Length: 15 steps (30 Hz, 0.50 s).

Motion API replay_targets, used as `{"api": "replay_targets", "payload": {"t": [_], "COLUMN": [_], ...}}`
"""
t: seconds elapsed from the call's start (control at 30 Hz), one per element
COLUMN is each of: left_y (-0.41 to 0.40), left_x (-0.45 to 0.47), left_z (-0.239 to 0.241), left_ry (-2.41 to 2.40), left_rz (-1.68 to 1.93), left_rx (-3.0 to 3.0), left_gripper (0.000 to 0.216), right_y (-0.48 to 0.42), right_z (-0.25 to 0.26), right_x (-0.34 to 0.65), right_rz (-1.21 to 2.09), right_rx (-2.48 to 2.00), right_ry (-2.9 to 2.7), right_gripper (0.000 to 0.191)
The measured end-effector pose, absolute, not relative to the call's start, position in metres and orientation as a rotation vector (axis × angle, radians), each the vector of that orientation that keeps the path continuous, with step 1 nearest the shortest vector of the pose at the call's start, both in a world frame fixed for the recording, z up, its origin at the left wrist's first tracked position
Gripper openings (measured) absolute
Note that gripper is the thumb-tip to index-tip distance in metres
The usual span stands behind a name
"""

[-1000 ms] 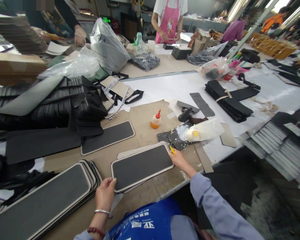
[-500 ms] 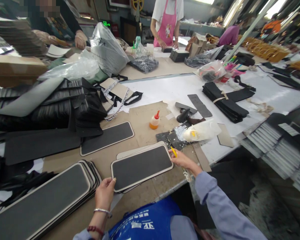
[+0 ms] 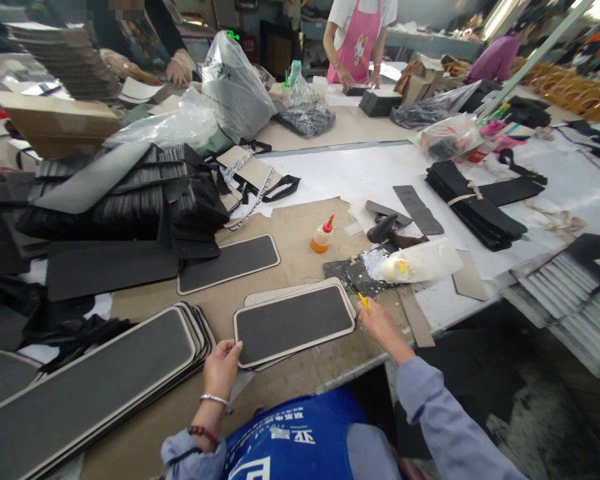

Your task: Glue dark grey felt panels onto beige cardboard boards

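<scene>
Nearest, the left hand (image 3: 223, 365) has its grip pinched on the near-left corner of the dark panel (image 3: 294, 322), which lies flat atop a few like pieces on the brown table (image 3: 300, 230). The right hand (image 3: 381, 325), just off the panel's right end, has its grip closed around a thin yellow tool (image 3: 363, 301). A taller pile of panels (image 3: 95, 387) sits to the left, and farther back a glue bottle (image 3: 323, 238) stands upright.
</scene>
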<state>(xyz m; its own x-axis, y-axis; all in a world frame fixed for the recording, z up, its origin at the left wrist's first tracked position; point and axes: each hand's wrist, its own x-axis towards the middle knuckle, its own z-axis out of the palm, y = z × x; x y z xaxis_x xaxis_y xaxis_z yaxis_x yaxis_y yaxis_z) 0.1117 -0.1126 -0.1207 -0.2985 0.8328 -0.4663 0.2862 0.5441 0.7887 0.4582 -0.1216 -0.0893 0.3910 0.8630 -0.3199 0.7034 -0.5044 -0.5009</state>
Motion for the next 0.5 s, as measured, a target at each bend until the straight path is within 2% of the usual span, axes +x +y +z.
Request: {"api": "replay_targets", "payload": {"t": [0.17,0.37,0.5], "left_y": [-0.113,-0.113,-0.112], "left_x": [0.112,0.114,0.115], "left_z": [-0.122,-0.119,-0.116], "left_ry": [1.859,1.857,1.859], "left_rz": [0.736,0.741,0.74], "left_rx": [0.907,0.872,0.861], "left_gripper": [0.039,0.04,0.04], "right_y": [-0.135,-0.147,-0.148], "right_z": [-0.09,-0.107,-0.109], "right_x": [0.456,0.441,0.436], "right_rz": [0.882,1.101,1.22], "right_rx": [-2.405,-2.386,-2.311], "right_ry": [-1.317,-1.102,-0.96], "right_gripper": [0.013,0.029,0.033]}}
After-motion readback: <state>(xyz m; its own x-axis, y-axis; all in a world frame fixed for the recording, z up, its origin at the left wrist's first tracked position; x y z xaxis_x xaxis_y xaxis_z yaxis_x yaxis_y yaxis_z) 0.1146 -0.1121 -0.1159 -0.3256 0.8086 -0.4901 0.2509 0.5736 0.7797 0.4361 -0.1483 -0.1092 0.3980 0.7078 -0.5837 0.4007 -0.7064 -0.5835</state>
